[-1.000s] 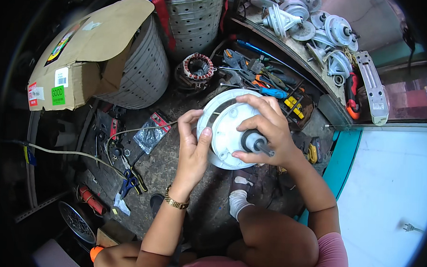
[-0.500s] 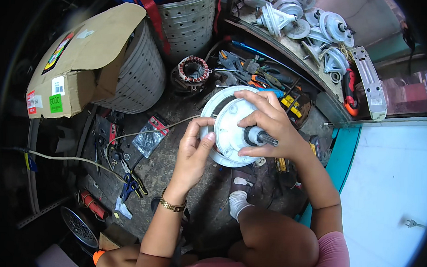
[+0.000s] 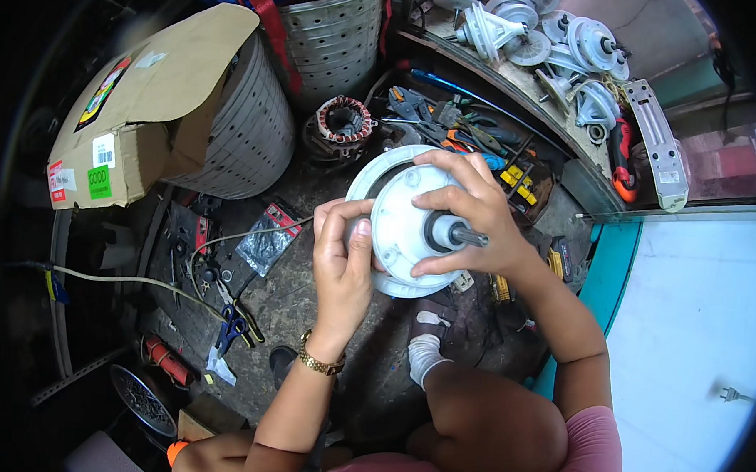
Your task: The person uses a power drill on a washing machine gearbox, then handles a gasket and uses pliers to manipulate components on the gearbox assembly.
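Head view: both hands are curved round a white washing-machine-type gearbox (image 3: 392, 228), which sits between them, raised above the floor (image 3: 374, 352) with its splined metal shaft (image 3: 471, 237) pointing toward the right hand's side. The right hand (image 3: 489, 213) is partly open, spread over the face of the housing, its fingers above the black collar (image 3: 438, 228) and its thumb below. The left hand (image 3: 342, 255) is curled more tightly, thumb and bent fingers pinching the near-left edge; what its hidden fingertips touch cannot be told.

The body looks rigid and probably fairly heavy for its size, with smooth faces that could turn slippery if greasy. The outer ring (image 3: 366, 171) seems thinner and easier to chip, so the housing or hub would likely give a surer hold, with the other hand steadying the rim.

Beyond the hands lie a copper-wound motor stator (image 3: 345, 121) and a heap of pliers (image 3: 409, 104); farther off to their right, similar white gearboxes (image 3: 593, 48) crowd a shelf.

Compared with half a second ago, the gearbox has shifted slightly left and its shaft tip sits a little higher; more left fingers show curled behind the thumb, while the right hand's spread is much the same.
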`<move>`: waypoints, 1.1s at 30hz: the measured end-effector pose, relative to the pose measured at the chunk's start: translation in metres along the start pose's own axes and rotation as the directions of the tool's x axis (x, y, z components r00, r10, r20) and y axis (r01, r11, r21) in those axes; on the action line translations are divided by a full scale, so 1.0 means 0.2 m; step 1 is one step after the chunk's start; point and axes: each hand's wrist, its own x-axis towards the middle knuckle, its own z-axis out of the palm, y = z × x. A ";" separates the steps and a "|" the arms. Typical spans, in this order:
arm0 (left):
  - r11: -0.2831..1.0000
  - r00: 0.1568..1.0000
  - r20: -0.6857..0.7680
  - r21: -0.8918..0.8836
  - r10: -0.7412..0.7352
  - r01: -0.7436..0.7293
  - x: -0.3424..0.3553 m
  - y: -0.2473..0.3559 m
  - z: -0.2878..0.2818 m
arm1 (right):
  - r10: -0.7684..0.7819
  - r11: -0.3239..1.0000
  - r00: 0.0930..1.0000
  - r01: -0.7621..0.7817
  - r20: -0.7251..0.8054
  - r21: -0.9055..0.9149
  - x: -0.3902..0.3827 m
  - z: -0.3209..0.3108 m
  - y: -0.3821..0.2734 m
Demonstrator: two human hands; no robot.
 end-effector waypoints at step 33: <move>0.363 0.918 0.315 -0.848 -0.241 0.386 -0.05 -0.14 -0.08 | 0.007 0.984 1.000 -0.011 -0.024 -0.176 0.05 -0.08 -0.08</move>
